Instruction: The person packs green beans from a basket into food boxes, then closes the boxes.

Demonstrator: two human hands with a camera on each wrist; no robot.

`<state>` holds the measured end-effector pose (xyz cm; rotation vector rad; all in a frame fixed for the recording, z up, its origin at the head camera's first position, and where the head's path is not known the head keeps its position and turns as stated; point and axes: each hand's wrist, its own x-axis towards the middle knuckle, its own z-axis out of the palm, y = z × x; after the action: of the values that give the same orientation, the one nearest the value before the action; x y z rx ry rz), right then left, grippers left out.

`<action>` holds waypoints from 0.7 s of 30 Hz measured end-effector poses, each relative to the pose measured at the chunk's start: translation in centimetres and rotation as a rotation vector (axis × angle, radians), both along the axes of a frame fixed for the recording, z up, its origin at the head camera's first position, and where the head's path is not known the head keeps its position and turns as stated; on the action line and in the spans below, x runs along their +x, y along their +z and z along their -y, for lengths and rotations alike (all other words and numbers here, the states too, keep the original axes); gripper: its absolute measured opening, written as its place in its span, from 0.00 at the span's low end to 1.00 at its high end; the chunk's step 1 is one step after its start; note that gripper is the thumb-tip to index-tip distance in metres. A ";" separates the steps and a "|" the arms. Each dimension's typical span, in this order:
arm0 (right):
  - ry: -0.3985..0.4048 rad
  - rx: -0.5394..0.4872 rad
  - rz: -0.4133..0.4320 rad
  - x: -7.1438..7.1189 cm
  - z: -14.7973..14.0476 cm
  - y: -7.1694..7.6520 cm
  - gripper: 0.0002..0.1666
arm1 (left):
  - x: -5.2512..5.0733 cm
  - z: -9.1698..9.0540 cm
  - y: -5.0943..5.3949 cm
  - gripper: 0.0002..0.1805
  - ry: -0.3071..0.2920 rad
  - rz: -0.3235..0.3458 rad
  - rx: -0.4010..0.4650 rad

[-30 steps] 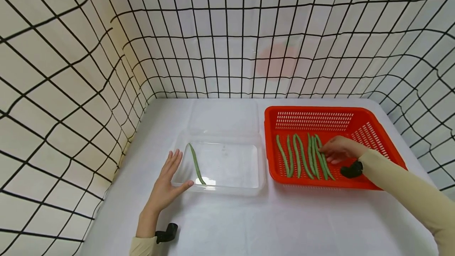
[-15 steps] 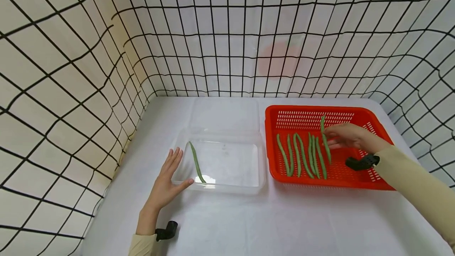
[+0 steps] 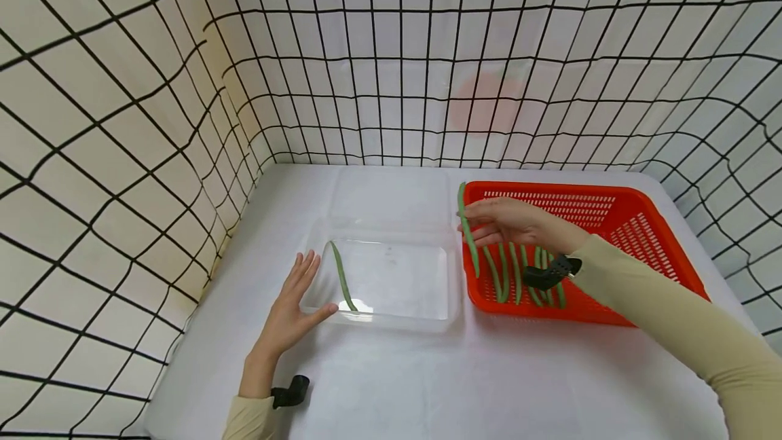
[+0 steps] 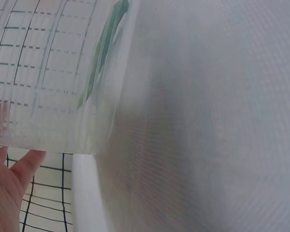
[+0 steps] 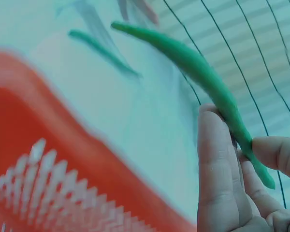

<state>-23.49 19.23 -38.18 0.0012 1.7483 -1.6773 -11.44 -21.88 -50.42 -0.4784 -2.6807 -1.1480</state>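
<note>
My right hand [image 3: 504,221] pinches a green bean [image 5: 203,75] between thumb and fingers, above the left rim of the red basket [image 3: 666,236]. Below that hand, several more green beans [image 3: 516,273] lie side by side on the basket floor, partly hidden by the wrist. My left hand [image 3: 292,314] rests with straight, spread fingers at the left end of a clear plastic container [image 3: 421,321]. In the left wrist view its fingers touch the container wall. One green bean [image 3: 343,277] lies in the container's left part.
The container's clear lid [image 3: 387,192] lies behind it on the white-covered table [image 3: 440,386]. Black wire mesh [image 3: 391,80] walls stand at the back and both sides. The basket stands close to the container's right side.
My right hand has taken a green bean from the row, lifted it, and carried it left across the basket to its left rim. The left hand stays at the container.
</note>
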 end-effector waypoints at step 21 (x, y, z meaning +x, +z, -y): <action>0.166 0.056 0.053 -0.3 17.5 -5.9 0.19 | -0.1 0.0 -0.2 0.51 0.012 -0.011 0.006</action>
<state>-23.82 1.75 -44.06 -0.0713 1.7064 -1.4958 -11.56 -21.93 -50.62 -0.4662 -2.6661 -1.1468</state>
